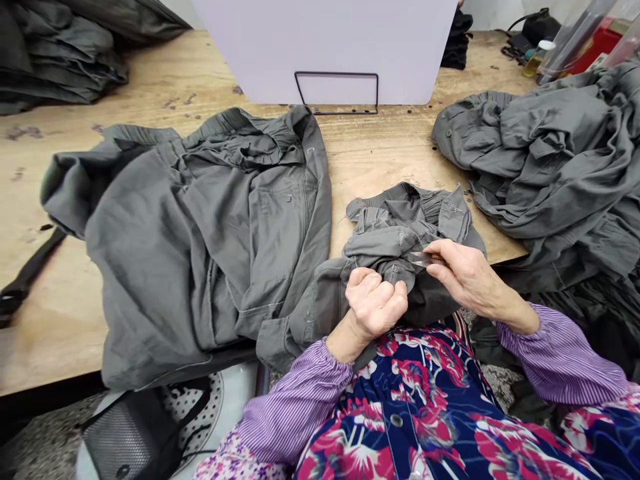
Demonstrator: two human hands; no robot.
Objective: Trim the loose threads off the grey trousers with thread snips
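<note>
Grey trousers point(400, 237) with a gathered waistband and buttonholes lie bunched at the table's front edge, partly over my lap. My left hand point(375, 303) is closed in a fist on their cloth, pinching a fold by a flap. In my right hand point(460, 273) is a pair of small thread snips point(420, 259), the pointed metal blades showing beyond my fingers. Their tips are over the cloth, just right of my left hand; whether they touch it I cannot tell. The handles are mostly hidden by my fingers.
More grey trousers point(200, 233) are spread on the wooden table point(370, 153) to the left. Grey garments point(560, 147) are heaped right, others point(55, 60) back left. A white board point(325, 40) stands behind. A black strap point(30, 273) lies left; a small bottle point(539, 59) stands back right.
</note>
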